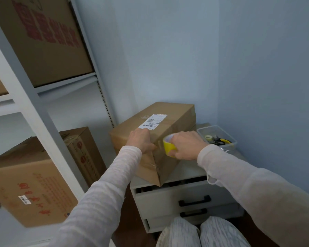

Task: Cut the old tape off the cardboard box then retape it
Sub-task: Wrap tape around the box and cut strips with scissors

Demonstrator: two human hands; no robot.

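Note:
A brown cardboard box (175,120) with a white shipping label (153,121) lies on a white drawer cabinet (169,196). My left hand (141,140) rests on the box's near top edge, fingers laid over the corner just below the label. My right hand (186,145) grips a yellow tape roll (168,146) against the box's right side, close to the left hand. Shiny tape runs along the box's near end seam (154,164).
A clear plastic bin (219,130) holding scissors (219,140) and a small tape roll stands behind the box on the cabinet's right. A metal shelf rack (34,97) with several cardboard boxes fills the left. Blue walls close in behind and right. My knees are below.

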